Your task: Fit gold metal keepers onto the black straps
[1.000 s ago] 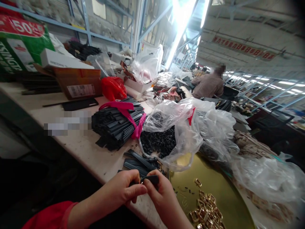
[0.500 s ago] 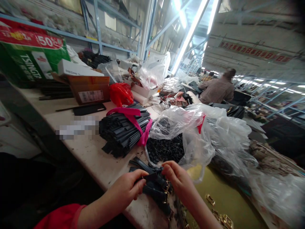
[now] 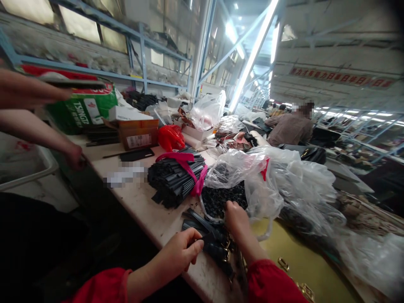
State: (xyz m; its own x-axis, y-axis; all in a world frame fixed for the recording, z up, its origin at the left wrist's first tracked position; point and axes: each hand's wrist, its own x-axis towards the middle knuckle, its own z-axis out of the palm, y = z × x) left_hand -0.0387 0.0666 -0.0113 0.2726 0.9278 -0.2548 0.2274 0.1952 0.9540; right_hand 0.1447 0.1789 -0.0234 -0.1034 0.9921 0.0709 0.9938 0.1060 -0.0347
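My left hand (image 3: 183,250) pinches the end of a black strap (image 3: 206,240) between thumb and fingers. Beside it, several dark straps with gold buckles (image 3: 227,252) lie on the table. My right hand (image 3: 236,216) is at the near edge of a clear plastic bag full of small black loops (image 3: 224,198), its fingers drawn together at the loops. Whether a loop is between those fingertips is too small to tell. Just behind the straps lies a bundle of black strips (image 3: 176,176) tied with a pink band (image 3: 198,185).
Another person's hand (image 3: 74,156) and a blurred arm come in from the left. Gold buckles (image 3: 283,264) lie on a yellow-gold sheet (image 3: 303,252) at right. A cardboard box (image 3: 139,134), a red plastic bag (image 3: 171,136) and crumpled clear plastic (image 3: 299,176) crowd the table.
My right hand has moved from the strap beside my left hand up to the black loops. My left hand keeps its hold. Another person's arms have appeared at left.
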